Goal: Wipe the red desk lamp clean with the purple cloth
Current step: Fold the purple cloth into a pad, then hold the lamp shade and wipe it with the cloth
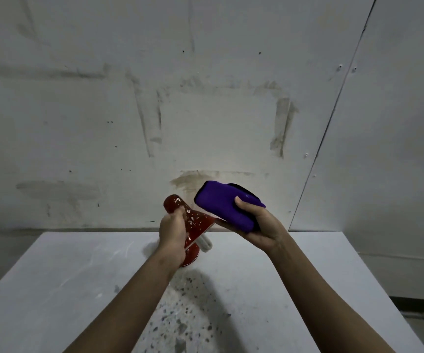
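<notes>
The red desk lamp [197, 221] stands near the far edge of the white table [65, 276]. Its cone-shaped shade is speckled with pale spots, and a white bulb [205, 243] pokes out below the shade. My left hand [172, 235] grips the shade's narrow neck from the near side and hides most of the stem and part of the red base [191, 256]. My right hand [259, 225] holds the folded purple cloth [225, 206] just right of the shade and slightly above it. The cloth's lower corner is close to the shade's rim; contact is unclear.
A stained grey-white wall rises right behind the table. The tabletop in front of the lamp carries dark specks and smudges [188, 309]. The table's right edge drops off to a floor at the lower right.
</notes>
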